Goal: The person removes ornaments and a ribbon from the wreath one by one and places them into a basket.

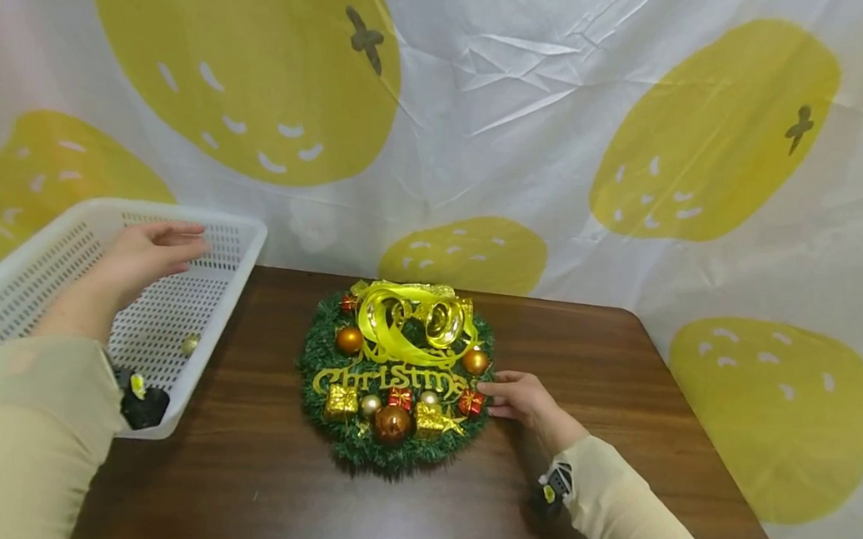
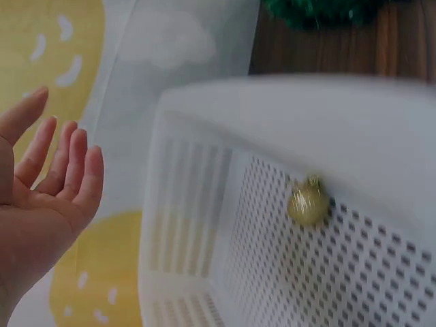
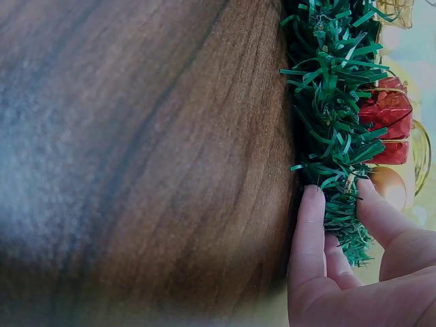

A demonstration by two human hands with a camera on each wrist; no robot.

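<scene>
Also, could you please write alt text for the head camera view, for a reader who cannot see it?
A Christmas wreath with gold ribbon and ornaments lies on a dark wooden table; the right hand touches its right edge. The left hand, open, hovers over a white perforated basket at the table's left that holds one small gold ball.

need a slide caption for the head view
Left hand open over a white basket holding a small gold ball; right hand holds the edge of a Christmas wreath.
</scene>
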